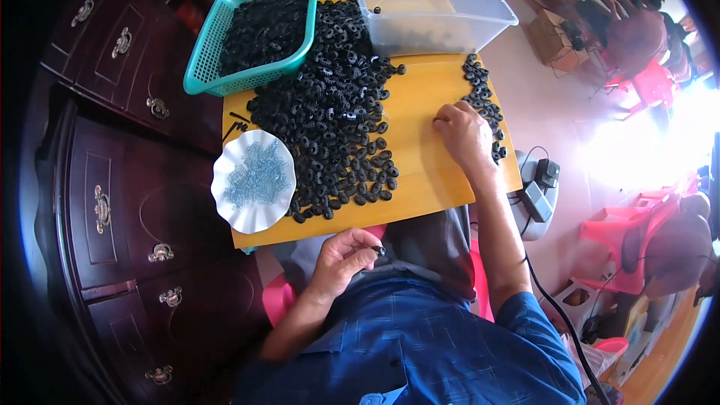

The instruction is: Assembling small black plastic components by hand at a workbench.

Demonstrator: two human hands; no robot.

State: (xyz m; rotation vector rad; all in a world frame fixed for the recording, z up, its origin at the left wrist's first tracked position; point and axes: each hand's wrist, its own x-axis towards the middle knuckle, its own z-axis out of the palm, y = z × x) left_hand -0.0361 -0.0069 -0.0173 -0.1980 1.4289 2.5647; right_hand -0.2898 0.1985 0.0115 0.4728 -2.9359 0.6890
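My left hand (345, 261) is in front of the table's near edge, above my lap. Its thumb and fingertips pinch a small black oval part (379, 251). Over the right side of the yellow table (420, 135), my right hand (463, 133) has its fingers curled in and turned down. What those fingers hold, if anything, is hidden. Beside it runs a band of loose black oval parts (478, 79) along the right edge. A big heap of similar black parts (330, 97) covers the middle left of the table.
A white scalloped dish (219, 184) holds many tiny pale blue-grey pieces. At the back stand a green basket (196, 67) filled with black parts and a clear plastic bin (435, 34). Dark drawers (112, 195) border the left; adapters (536, 199) with cables lie right of the table.
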